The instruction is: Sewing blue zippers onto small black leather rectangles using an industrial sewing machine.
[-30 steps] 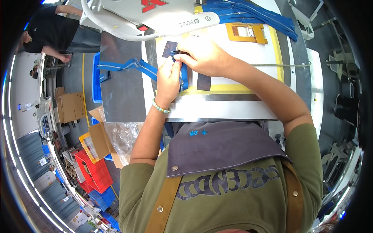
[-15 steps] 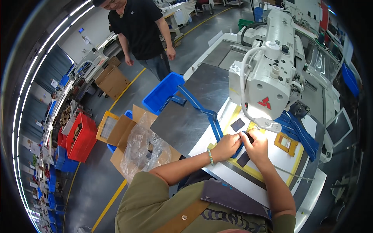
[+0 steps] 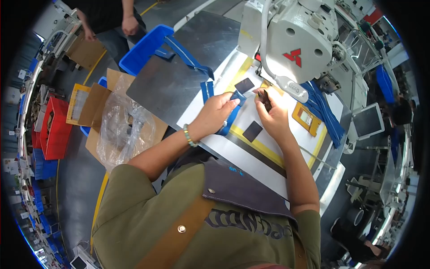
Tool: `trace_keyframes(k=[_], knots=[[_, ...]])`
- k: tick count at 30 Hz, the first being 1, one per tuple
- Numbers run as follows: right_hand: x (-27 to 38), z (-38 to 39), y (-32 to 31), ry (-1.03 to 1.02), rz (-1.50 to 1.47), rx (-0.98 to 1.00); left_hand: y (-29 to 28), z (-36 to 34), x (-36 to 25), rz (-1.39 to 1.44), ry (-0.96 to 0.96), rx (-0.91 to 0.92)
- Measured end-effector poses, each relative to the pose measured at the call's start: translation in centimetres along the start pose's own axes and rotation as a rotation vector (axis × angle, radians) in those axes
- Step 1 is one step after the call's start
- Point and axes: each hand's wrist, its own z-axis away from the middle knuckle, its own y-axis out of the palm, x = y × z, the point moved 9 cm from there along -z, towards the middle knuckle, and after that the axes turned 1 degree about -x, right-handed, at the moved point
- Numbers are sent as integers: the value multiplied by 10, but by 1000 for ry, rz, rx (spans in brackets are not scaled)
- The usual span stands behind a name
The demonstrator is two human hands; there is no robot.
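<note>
My left hand (image 3: 214, 115) is closed on a blue fabric strip (image 3: 232, 117), pinching its upper end between thumb and fingers. To its right, my right hand (image 3: 274, 117) has its fingers curled around a small dark pointed tool (image 3: 265, 99), possibly thread snips and partly hidden by the palm. Both hands are above the white work plate in front of the sewing machine head (image 3: 295, 40). A dark rectangular patch (image 3: 244, 85) lies beyond my hands, and a second dark patch (image 3: 252, 131) lies between my forearms.
More blue strips (image 3: 324, 114) are heaped right of the machine head, beside a yellow frame-like plate (image 3: 306, 119). At left stand a blue bin (image 3: 145, 50) with a strip trailing out and a cardboard box with clear plastic (image 3: 123, 130). Another person (image 3: 107, 22) stands beyond.
My hands have moved apart; the blue strip's end now shows in my left hand and the dark tool in my right. The view has shifted, showing more of my torso.
</note>
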Motion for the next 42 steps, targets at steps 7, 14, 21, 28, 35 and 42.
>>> trace_keyframes(k=[7, 14, 21, 28, 35, 42], knots=[[24, -9, 34, 123, -110, 413, -6, 39, -4, -408, -33, 25], [11, -64, 93, 112, 67, 523, -7, 41, -11, -499, 62, -146], [-22, -59, 91, 186, -90, 378, 21, 40, -4, -595, 139, -84], [27, -48, 85, 234, 25, 327, -31, 17, 48, 730, -212, -261], [74, -40, 88, 147, 249, 265, -95, -12, 24, 1242, -55, -313], [74, -32, 100, -74, 421, 260, -90, -9, 18, 1230, 28, -217]])
